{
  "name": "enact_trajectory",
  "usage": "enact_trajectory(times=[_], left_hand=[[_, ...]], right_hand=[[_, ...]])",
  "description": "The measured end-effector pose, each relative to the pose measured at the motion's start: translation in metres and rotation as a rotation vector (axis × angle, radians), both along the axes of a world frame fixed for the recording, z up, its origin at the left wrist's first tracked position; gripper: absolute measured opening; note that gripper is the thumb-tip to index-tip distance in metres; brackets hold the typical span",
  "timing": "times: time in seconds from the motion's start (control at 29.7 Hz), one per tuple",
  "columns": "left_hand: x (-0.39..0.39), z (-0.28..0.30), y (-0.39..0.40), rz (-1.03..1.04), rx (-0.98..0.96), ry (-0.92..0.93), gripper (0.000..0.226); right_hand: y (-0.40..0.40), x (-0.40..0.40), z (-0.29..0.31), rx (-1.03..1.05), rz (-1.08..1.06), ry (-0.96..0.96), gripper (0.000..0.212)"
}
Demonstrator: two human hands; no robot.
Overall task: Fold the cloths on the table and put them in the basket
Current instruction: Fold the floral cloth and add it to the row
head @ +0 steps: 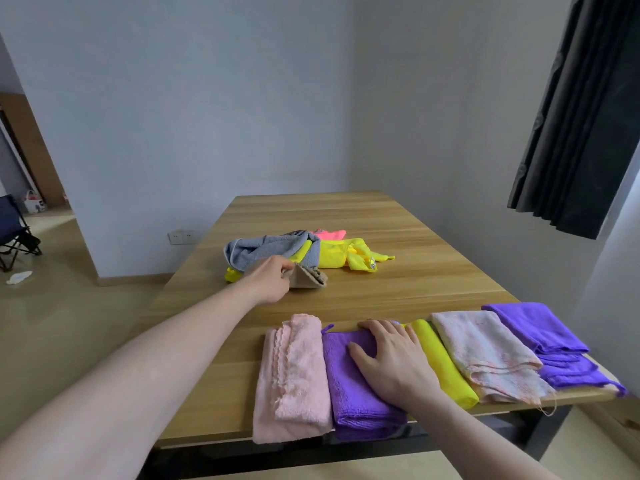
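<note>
- Folded cloths are lined up along the near edge of the wooden table, closest to the camera: a pale pink fleece cloth, a purple folded cloth, a yellow folded cloth, a pink-and-white mottled cloth and a second purple cloth at the right corner.
- No brand, label or writing can be read on any cloth.
- The right hand is laid flat on the purple folded cloth, fingers straight and spread, with its outer edge against the yellow folded cloth.
- The mottled cloth is seen to be frayed at its near end, with a loose thread hanging past the table edge.
- Farther out, the left hand is stretched to mid-table, and a tan cloth is pinched between its thumb and curled fingers.
- Just behind that hand an unfolded pile is found: a grey towel draped over a bright yellow cloth, with a coral pink cloth at the back.
- No basket is seen in this view.
- Beyond the table a plain white wall is seen, with a double wall socket low down.
- A dark curtain is hung at the upper right.
- A folding chair is stood on the floor at far left.
</note>
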State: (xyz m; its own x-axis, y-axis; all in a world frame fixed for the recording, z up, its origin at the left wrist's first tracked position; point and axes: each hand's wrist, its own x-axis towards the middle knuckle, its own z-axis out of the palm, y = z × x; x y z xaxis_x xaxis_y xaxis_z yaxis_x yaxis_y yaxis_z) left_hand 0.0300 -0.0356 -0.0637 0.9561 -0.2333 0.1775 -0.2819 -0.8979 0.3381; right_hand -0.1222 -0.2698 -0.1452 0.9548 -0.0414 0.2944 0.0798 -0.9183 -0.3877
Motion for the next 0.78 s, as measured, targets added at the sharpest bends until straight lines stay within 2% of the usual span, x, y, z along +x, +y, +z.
enact_trajectory(times=[0.17, 0.27, 0.34, 0.47, 0.64, 0.78], left_hand=[[-0.002, 0.059, -0.012, -0.011, -0.261, -0.172, 0.032], [-0.012, 0.100, -0.025, 0.011, -0.486, -0.362, 0.015], [-0.019, 0.116, -0.031, -0.008, -0.570, -0.369, 0.013], [-0.030, 0.133, -0.031, -0.017, -0.557, -0.403, 0.020], [-0.055, 0.167, -0.021, -0.001, -0.552, -0.421, 0.013], [-0.094, 0.215, -0.005, -0.012, -0.589, -0.431, 0.014]], right_hand=[[-0.001, 0.000, -0.001, 0.020, 0.005, -0.003, 0.060], [0.001, -0.003, 0.002, 0.048, -0.002, -0.006, 0.056], [0.001, -0.004, 0.003, 0.069, -0.008, -0.004, 0.055], [0.003, -0.011, 0.013, 0.149, -0.013, -0.003, 0.052], [0.001, -0.013, 0.029, 0.333, -0.001, 0.021, 0.047], [0.021, -0.023, 0.092, 0.332, 0.101, -0.207, 0.035]])
